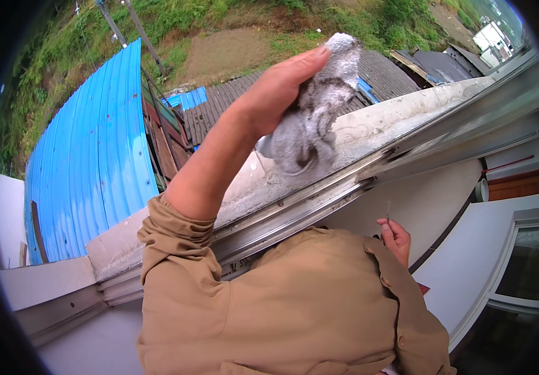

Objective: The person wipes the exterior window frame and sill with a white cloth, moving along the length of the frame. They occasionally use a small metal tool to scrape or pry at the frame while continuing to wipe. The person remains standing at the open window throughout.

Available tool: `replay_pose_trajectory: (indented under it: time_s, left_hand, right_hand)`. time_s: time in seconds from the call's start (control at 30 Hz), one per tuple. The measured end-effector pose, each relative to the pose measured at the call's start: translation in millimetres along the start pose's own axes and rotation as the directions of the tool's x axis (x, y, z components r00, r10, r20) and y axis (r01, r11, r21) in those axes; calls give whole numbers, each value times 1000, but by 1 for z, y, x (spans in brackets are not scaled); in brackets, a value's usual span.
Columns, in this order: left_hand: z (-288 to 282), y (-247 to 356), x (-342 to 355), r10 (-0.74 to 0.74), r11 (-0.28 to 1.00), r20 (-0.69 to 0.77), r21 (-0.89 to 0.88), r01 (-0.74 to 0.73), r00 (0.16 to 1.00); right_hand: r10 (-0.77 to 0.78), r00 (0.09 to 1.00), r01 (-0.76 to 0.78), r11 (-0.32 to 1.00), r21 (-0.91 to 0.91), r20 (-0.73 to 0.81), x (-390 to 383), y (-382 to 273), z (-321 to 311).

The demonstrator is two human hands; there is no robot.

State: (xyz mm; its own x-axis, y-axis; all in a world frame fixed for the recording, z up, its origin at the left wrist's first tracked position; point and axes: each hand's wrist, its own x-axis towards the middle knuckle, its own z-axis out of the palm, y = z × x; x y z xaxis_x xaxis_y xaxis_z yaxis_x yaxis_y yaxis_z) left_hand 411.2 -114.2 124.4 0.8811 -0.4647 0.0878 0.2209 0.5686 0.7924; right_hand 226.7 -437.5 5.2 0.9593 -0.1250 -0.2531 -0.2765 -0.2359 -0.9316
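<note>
My left hand [280,87] is raised out past the window frame, above the outer ledge. It is closed on a grey-white rag [329,94] with dark, dirty smears, which hangs in loose folds below the fingers. Most of those fingers are hidden behind the cloth. My right hand [397,242] is on the room side of the window track, close to my brown jacket [319,287]. Its fingers are pinched together around a thin stick-like thing [388,211] that points upward; its kind is too small to make out.
A metal window track [294,209] runs diagonally beneath my left arm, beside a rough pale ledge [400,119]. Outside, lower down, are a blue corrugated roof [91,162] and a grey tiled roof [219,115]. Indoors, a white-framed panel [500,269] stands at the right.
</note>
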Motion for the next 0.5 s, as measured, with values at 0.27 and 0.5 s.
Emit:
replay_pose_trajectory:
  time_s: [0.27, 0.5]
  left_hand:
    - [-4, -102, 36, -241, 884, 19, 418, 211, 970]
    - [12, -154, 106, -80, 557, 68, 830, -12, 995]
  right_hand:
    - [6, 994, -5, 1000, -13, 111, 26, -12, 10]
    - [-28, 999, 30, 999, -28, 43, 28, -7, -6]
